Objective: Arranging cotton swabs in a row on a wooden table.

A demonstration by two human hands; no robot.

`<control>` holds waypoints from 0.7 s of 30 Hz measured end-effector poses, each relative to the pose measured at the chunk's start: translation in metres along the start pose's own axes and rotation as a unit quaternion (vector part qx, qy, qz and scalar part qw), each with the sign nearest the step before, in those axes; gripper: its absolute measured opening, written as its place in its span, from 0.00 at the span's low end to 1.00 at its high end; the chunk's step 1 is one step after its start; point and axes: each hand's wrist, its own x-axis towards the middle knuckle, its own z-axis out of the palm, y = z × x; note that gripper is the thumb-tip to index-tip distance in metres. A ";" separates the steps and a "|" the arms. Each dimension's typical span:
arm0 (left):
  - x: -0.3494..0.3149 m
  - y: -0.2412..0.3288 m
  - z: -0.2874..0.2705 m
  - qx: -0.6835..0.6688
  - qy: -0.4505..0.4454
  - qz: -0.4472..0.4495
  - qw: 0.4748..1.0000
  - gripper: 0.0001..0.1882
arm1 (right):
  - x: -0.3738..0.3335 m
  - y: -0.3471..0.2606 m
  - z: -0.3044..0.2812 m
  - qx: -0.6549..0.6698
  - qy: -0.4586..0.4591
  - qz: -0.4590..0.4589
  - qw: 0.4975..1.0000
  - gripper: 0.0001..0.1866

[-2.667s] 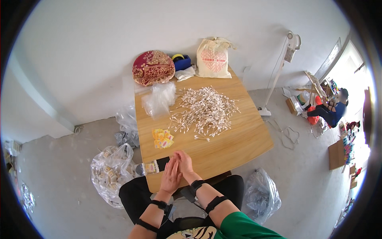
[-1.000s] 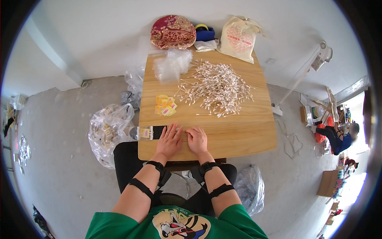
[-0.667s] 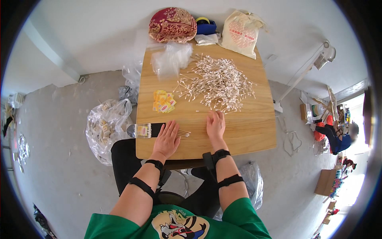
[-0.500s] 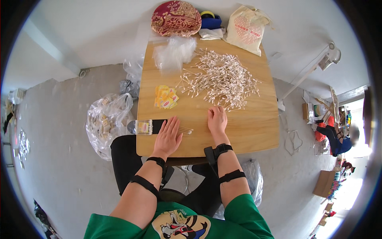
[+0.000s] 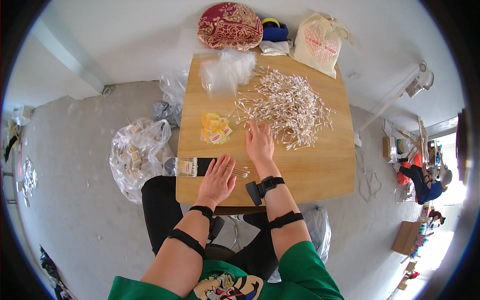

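Observation:
My left hand (image 5: 218, 179) lies flat with fingers stretched near the table's front edge. It covers part of a black strip (image 5: 204, 166) and several loose cotton swabs (image 5: 242, 171), whose ends stick out to its right. Left of it, at the table's left edge, sits a clear bag of cotton swabs (image 5: 186, 167) with a yellow card inside. My right hand (image 5: 261, 143) reaches to the near left side of a big heap of cotton swabs (image 5: 295, 107), fingers extended and somewhat apart. Nothing shows in that hand, though its underside is hidden.
Yellow cards (image 5: 215, 128) lie left of my right hand. Clear plastic bags (image 5: 227, 72) spread behind them. A patterned red cushion (image 5: 230, 26), a blue tape dispenser (image 5: 275, 32) and a cloth drawstring bag (image 5: 318, 45) line the back. A filled plastic sack (image 5: 137, 160) stands at left; a person (image 5: 427, 182) sits far right.
My right hand has moved left and forward to the heap's edge, and its curled fingers have stretched out. My left hand stays flat on the swabs. The whole view has shifted slightly.

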 end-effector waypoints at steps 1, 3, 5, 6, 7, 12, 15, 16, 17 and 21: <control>0.000 0.001 0.000 -0.001 0.003 0.002 1.000 0.28 | 0.003 0.000 0.002 0.000 0.002 -0.002 1.000 0.11; -0.001 0.001 0.000 -0.005 0.009 0.006 1.000 0.28 | 0.008 0.007 0.012 -0.020 -0.007 0.014 1.000 0.08; -0.001 0.002 0.000 -0.006 0.011 0.010 1.000 0.28 | 0.003 0.020 0.018 -0.008 0.000 0.023 1.000 0.06; -0.001 0.000 0.001 -0.005 0.011 0.009 1.000 0.28 | -0.005 0.024 0.019 0.006 0.003 0.033 0.999 0.05; -0.002 -0.001 0.001 -0.005 -0.003 0.001 1.000 0.28 | -0.013 0.026 0.017 0.006 0.002 0.034 0.999 0.05; -0.001 -0.001 -0.002 -0.017 -0.029 -0.018 0.999 0.28 | -0.066 0.039 -0.004 0.077 0.030 -0.010 0.997 0.03; 0.000 0.000 -0.002 -0.021 -0.032 -0.021 0.999 0.28 | -0.087 0.045 -0.014 0.114 0.019 -0.018 0.993 0.03; 0.001 0.000 -0.001 -0.018 -0.025 -0.017 0.999 0.28 | -0.088 0.045 -0.017 0.113 0.017 -0.018 0.993 0.03; 0.000 -0.001 -0.001 -0.014 -0.018 -0.013 1.000 0.28 | -0.089 0.046 -0.019 0.155 -0.002 0.012 0.988 0.04; 0.001 -0.001 0.000 -0.014 -0.010 -0.011 1.000 0.28 | -0.087 0.052 -0.019 0.217 0.012 0.096 0.971 0.04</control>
